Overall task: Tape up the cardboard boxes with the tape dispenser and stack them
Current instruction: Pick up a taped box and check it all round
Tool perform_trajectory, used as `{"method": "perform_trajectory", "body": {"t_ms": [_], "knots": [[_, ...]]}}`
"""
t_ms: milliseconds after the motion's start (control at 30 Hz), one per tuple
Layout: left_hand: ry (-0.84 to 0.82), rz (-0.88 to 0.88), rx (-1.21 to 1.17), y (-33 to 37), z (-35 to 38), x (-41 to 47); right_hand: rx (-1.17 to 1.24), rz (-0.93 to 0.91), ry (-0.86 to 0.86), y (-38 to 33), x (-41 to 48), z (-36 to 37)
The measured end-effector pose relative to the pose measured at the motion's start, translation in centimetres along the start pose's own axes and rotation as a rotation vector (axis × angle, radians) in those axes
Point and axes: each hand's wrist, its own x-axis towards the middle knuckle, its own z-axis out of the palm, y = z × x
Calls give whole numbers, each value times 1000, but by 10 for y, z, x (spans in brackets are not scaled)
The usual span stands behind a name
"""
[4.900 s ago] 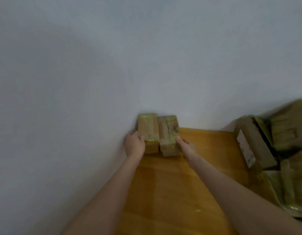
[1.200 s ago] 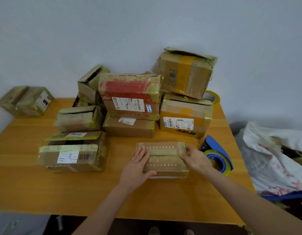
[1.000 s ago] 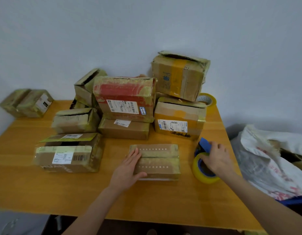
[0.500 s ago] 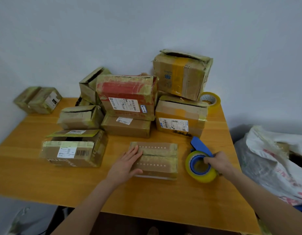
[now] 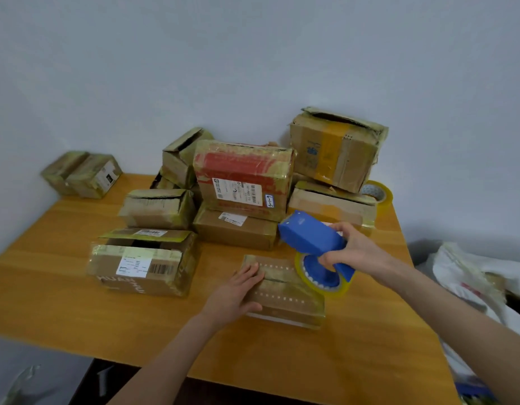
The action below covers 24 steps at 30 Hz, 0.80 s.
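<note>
Desk (image 5: pixel 63 287): wooden, set against a pale wall.
Bag (image 5: pixel 472 276): white, crumpled, off the desk's right edge.
Pile (image 5: pixel 235 229): taped cardboard boxes, rear centre. The red box (image 5: pixel 241 176) sits in front on a flat brown one, and the torn box (image 5: pixel 334 147) is highest, at the right.
Open box (image 5: pixel 142 264): front left, flaps up, white label facing out.
Small box (image 5: pixel 285 293): flat, front centre, flaps closed.
Box pair (image 5: pixel 83 173): far left corner, side by side, touching.
Dispenser (image 5: pixel 311 238): blue, yellow roll mounted, held over the small box's right end.
Left hand (image 5: pixel 232 293): flat, fingers straight, resting on the small box's left end.
Right hand (image 5: pixel 355 249): curled round the dispenser.
Spare roll (image 5: pixel 377 194): yellow, rear right, beside the pile.
</note>
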Motion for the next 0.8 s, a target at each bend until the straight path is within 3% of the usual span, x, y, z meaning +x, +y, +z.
{"method": "perform_trajectory", "body": {"t_ms": [200, 267, 333, 367, 433, 467, 533, 600, 700, 800], "knots": [[102, -27, -154, -5, 4, -6, -254, -111, -137, -5, 20, 49], [315, -127, -328, -2, 1, -13, -269, -118, -145, -1, 23, 49], [596, -347, -637, 4, -10, -13, -270, -136, -149, 1, 23, 48], [648, -474, -844, 8, -19, -11, -271, -145, -149, 2, 23, 48], [510, -634, -1222, 14, -36, -4, -271, -157, -150, 4, 24, 49], [390, -661, -1302, 16, -43, -1, -272, -162, -150, 5, 25, 49], [208, -698, -1343, 22, -51, 6, -273, -169, -155, 6, 25, 49], [129, -736, -1394, 28, -54, 13, -276, -173, -162, 6, 25, 48], [151, -768, -1434, 34, -54, 21, -307, -173, -164, 6, 26, 49], [326, -771, -1339, 30, -52, 26, -328, -173, -162, 3, 26, 50]]}}
